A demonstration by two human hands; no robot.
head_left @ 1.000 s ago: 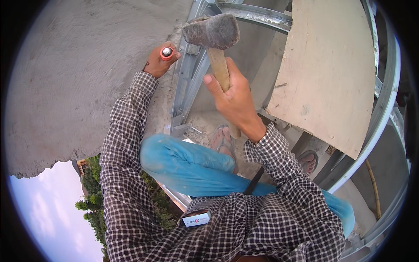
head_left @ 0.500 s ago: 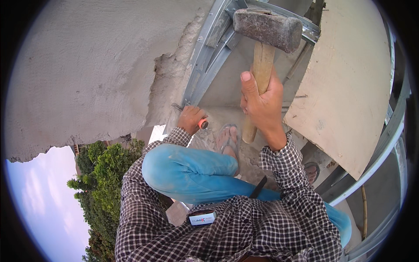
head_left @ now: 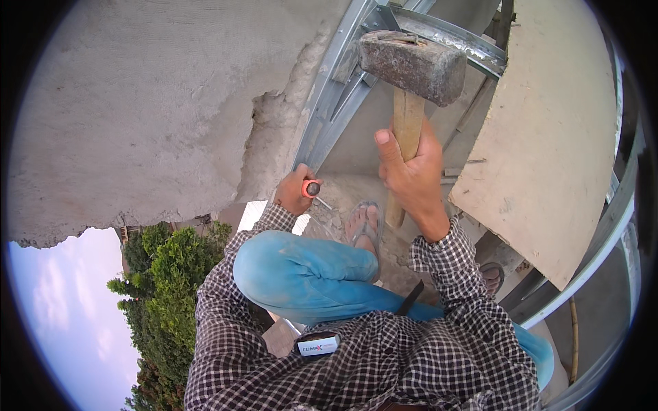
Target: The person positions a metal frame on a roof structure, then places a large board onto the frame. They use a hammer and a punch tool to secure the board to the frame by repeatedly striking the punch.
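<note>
A grey wall [head_left: 137, 123] stands left. Right hand [head_left: 415, 175]: fingers gripping the hammer [head_left: 410, 67], right of centre; handle runs near to far, head crosswise at far end. Left hand [head_left: 292, 192]: fingers gripping the orange tool [head_left: 312, 189], butt facing the viewer.

Scuffed grey-headed hammer [head_left: 412, 79], wooden handle gripped midway, right of a held orange tool [head_left: 312, 188] with dark round end

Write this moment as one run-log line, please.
left hand: orange-handled tool gripped | right hand: wooden-handled club hammer held | nearby: metal framing
</note>
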